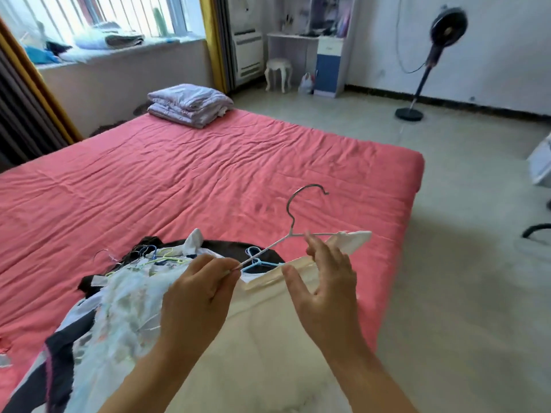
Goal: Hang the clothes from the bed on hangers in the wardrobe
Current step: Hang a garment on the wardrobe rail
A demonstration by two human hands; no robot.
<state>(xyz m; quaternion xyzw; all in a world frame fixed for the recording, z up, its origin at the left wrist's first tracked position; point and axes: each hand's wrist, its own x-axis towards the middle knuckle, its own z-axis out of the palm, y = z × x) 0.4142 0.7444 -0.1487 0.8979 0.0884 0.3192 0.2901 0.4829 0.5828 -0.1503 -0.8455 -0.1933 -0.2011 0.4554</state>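
Observation:
A white wire hanger (293, 225) with a metal hook is held over the near part of the bed (208, 174). My left hand (199, 290) pinches its left arm. My right hand (325, 281) touches its right arm with the fingertips, fingers spread. The hanger's right end sits inside the shoulder of a cream garment (268, 338) that spreads below my hands. A pile of clothes (119, 308), white, black and patterned, lies to the left on the pink sheet, with blue and yellow hangers (167, 254) on top. No wardrobe is in view.
A folded quilt (189, 104) lies at the bed's far corner. A standing fan (429, 61) is on the tiled floor at the right. A stool (278, 73), a desk with a blue cabinet (328, 67) and a cluttered windowsill (104, 43) line the far wall.

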